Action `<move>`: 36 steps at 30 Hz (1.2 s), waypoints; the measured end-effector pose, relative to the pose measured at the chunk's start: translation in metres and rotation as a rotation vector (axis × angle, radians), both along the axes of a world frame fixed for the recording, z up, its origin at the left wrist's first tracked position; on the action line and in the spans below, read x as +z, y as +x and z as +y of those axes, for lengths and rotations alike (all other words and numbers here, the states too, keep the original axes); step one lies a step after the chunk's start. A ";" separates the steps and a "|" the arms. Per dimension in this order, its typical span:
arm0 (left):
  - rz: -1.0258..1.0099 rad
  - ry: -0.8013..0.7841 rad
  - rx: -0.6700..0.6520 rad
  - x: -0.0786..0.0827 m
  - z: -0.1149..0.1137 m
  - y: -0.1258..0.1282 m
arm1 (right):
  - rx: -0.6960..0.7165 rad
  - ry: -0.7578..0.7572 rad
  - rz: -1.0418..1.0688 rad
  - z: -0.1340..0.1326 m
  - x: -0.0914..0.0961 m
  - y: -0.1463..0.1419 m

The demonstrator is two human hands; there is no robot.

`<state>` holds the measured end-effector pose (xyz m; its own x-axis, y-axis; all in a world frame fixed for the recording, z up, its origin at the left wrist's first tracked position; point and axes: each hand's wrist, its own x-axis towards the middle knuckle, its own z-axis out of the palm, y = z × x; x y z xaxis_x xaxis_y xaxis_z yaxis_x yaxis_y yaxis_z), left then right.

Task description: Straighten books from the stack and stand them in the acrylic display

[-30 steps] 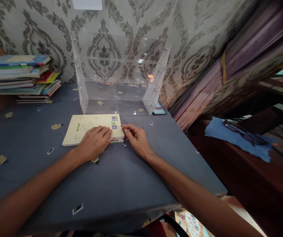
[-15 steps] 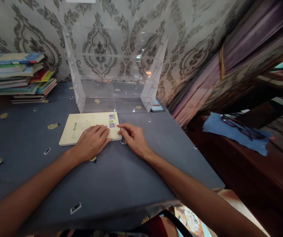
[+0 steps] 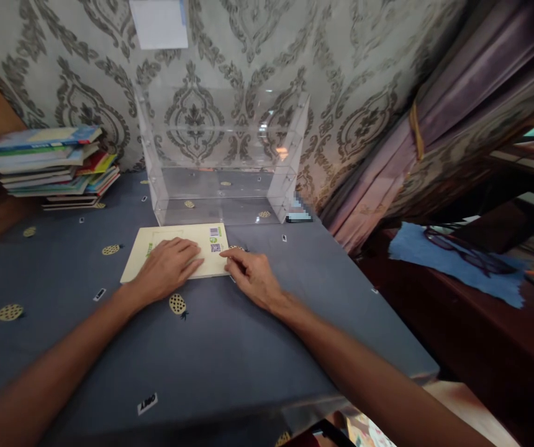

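Note:
A cream-coloured book (image 3: 206,268) lies flat on the cloth-covered table, with green print, a QR code and a barcode near its right end. My left hand (image 3: 167,266) rests on the book, fingers stretched out over its left and middle part, hiding some of the print. At the right edge of the book, my right hand (image 3: 253,273) has its thumb and forefinger closed in a pinch on the edge. Just behind the book stands a clear acrylic display rack (image 3: 223,214) with stepped shelves.
To the left, a stack of books (image 3: 53,164) is piled against the patterned wall. The grey-blue tablecloth (image 3: 230,347) carries pineapple prints. Right of the table, glasses (image 3: 472,254) lie on a blue cloth (image 3: 416,251). A purple curtain (image 3: 388,186) hangs on the right.
The view has tilted upward, so the table and rack sit lower in it. My left hand has slid leftward over the book, while my right stays at the right edge.

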<state>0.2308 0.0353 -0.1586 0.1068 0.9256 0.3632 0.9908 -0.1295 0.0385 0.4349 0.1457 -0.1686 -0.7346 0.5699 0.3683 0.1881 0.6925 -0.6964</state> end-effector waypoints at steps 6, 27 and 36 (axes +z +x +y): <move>0.027 -0.086 0.316 0.001 -0.004 -0.059 | -0.006 0.027 -0.011 0.001 -0.001 -0.001; 0.156 -0.346 0.248 0.024 -0.018 -0.037 | -0.195 0.161 -0.105 0.021 -0.008 0.002; 0.019 -0.375 0.187 0.029 -0.018 -0.028 | -0.094 0.169 -0.076 0.034 -0.014 -0.013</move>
